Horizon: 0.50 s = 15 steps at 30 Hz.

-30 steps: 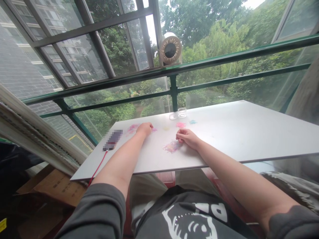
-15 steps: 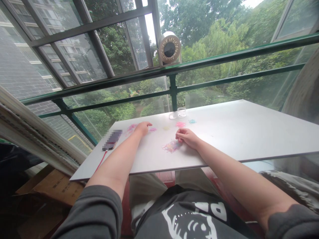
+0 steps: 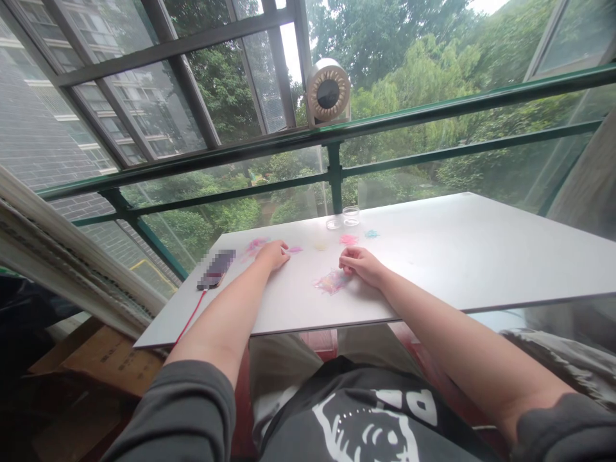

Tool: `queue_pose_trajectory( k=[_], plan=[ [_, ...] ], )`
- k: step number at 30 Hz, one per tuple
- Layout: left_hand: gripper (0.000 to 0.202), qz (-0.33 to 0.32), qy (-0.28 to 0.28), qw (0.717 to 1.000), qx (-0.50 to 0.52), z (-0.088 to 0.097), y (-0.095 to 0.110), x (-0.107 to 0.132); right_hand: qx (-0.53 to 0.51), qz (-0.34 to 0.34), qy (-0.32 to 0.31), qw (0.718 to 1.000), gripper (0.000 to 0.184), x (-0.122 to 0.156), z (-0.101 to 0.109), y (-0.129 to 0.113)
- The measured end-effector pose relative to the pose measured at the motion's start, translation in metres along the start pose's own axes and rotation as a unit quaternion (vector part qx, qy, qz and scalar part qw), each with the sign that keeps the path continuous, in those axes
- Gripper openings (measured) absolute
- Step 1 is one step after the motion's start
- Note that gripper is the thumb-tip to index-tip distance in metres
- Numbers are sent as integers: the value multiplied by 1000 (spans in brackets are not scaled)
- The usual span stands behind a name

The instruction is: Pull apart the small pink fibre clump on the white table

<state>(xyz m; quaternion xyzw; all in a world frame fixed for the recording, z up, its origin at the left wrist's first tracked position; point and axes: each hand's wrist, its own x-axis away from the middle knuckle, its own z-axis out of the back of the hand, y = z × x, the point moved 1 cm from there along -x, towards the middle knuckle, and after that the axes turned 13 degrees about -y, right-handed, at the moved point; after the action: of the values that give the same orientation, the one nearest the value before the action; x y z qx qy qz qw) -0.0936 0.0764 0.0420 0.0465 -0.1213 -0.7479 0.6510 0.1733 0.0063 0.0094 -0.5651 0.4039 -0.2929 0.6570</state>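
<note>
My left hand [image 3: 273,256] is low over the white table [image 3: 447,256], between a pink-purple heap [image 3: 256,244] and a small purple pile [image 3: 295,249]. Its fingers curve slightly, with a gap to the thumb. My right hand [image 3: 362,265] rests at the right edge of a mixed-colour pile [image 3: 331,281] of thin, strand-like pieces. Thumb and fingertips are pressed together; whatever they may hold is too small to see. Beyond the hands lie a pale yellow pile [image 3: 320,246], a pink pile [image 3: 348,239] and a blue pile [image 3: 371,234].
Two clear round containers [image 3: 351,217] stand by the table's far edge. A phone [image 3: 217,269] with a red cable [image 3: 191,317] lies at the left. Behind the table runs a green railing [image 3: 333,173], with a round white device [image 3: 328,91] on top. A cardboard box [image 3: 113,359] sits below left.
My left hand has drawn slightly back and left, its outstretched finger now bent downward. My right hand stays in place beside the mixed pile.
</note>
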Motion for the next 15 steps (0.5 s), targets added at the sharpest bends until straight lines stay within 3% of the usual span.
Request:
queue_pose_trajectory(
  k=[4,12,15],
  plan=[
    [28,7,34,999,18,-3,4,0,6,-2,3,1000,20,0,-1,0],
    [23,-18,26,998,48,-2,9,1,15,2,2,1000,20,1,-2,-3],
    [23,-12,49,996,76,1,12,3,53,10,18,998,17,2,-2,-3]
  ],
)
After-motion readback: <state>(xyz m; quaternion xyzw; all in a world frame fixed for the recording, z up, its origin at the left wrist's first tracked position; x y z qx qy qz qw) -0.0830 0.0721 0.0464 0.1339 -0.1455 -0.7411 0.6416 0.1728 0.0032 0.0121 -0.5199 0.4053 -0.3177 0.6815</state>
